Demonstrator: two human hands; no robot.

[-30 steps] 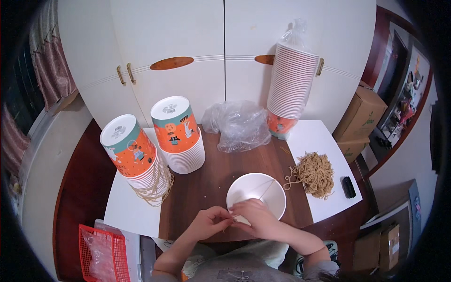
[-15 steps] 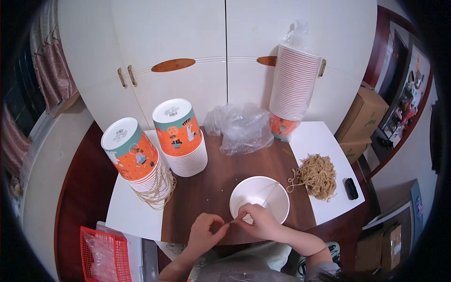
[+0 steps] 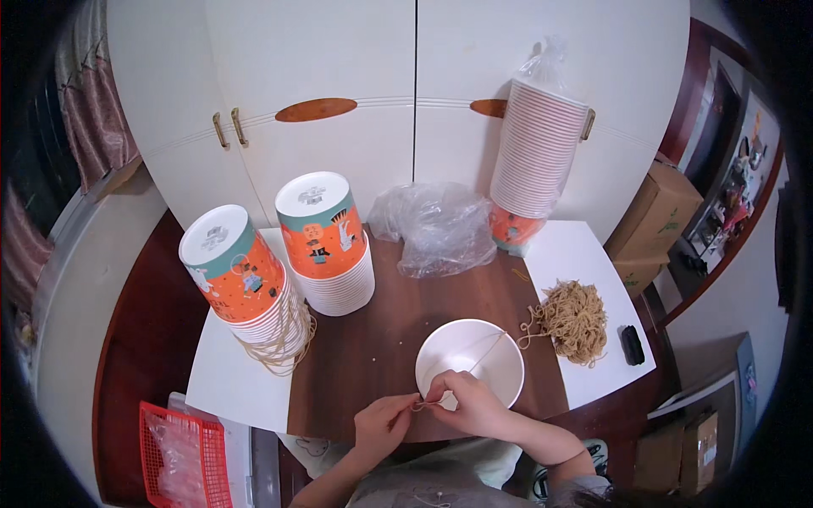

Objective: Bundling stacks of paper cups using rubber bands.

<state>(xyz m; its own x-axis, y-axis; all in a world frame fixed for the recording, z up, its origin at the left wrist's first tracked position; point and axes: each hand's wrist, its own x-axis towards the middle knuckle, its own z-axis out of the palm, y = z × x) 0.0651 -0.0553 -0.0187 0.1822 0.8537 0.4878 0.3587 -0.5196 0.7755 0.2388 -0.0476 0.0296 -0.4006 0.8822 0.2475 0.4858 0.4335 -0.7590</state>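
Observation:
At the near edge of the table, my left hand [image 3: 381, 425] and my right hand [image 3: 466, 406] meet, fingertips closed in pinches on tan string [image 3: 421, 405]. A small bend of the string shows between the fingertips; how it crosses there is too fine to make out. From my right hand the string runs across an open white paper bucket [image 3: 447, 343] and over its far rim, toward a tangled heap of tan string [image 3: 573, 323] on the right. My right hand is above the bucket's near left rim and hides part of it.
Two upside-down stacks of orange-and-green paper buckets [image 3: 318, 241] stand at left, the nearer draped with string loops [image 3: 292, 339]. Crumpled clear plastic [image 3: 436, 233] lies at the back, beside a tall bagged bucket stack [image 3: 538, 152]. A small black object [image 3: 632, 345] sits at right, a red basket [image 3: 182, 457] lower left.
My left fingers have come closer to my right ones, and a small bend of string now shows between them. The whole view has shifted slightly.

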